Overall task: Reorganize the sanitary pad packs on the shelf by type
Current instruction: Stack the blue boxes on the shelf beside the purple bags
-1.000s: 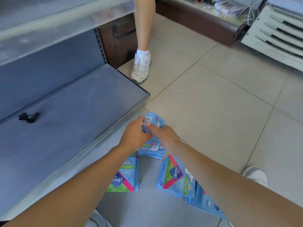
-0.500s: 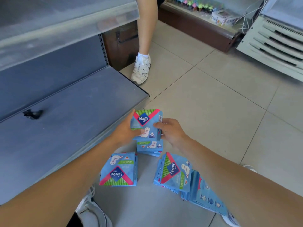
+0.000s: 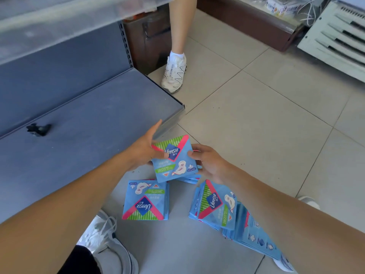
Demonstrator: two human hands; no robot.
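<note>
A blue Libresse pad pack (image 3: 174, 158) with green stripes and a pink band faces up, low above a small pile of packs on the floor. My left hand (image 3: 145, 149) grips its left edge, thumb on the front and index finger stretched out. My right hand (image 3: 209, 162) touches its right edge with bent fingers. A second stack of the same packs (image 3: 146, 200) lies on the floor below my left hand. A third leaning row of packs (image 3: 217, 206) fans out under my right forearm. The grey bottom shelf (image 3: 83, 123) is to the left.
A small black clip (image 3: 38, 129) lies on the shelf. Another person's leg and white sneaker (image 3: 174, 73) stand at the shelf's far end. My own shoe (image 3: 104, 240) is at the bottom. A brown counter (image 3: 246, 20) and a white louvered unit (image 3: 335, 36) line the back.
The pack went from back side up to front side up, then tilted flatter and lower over the pile. My left index finger has stretched out.
</note>
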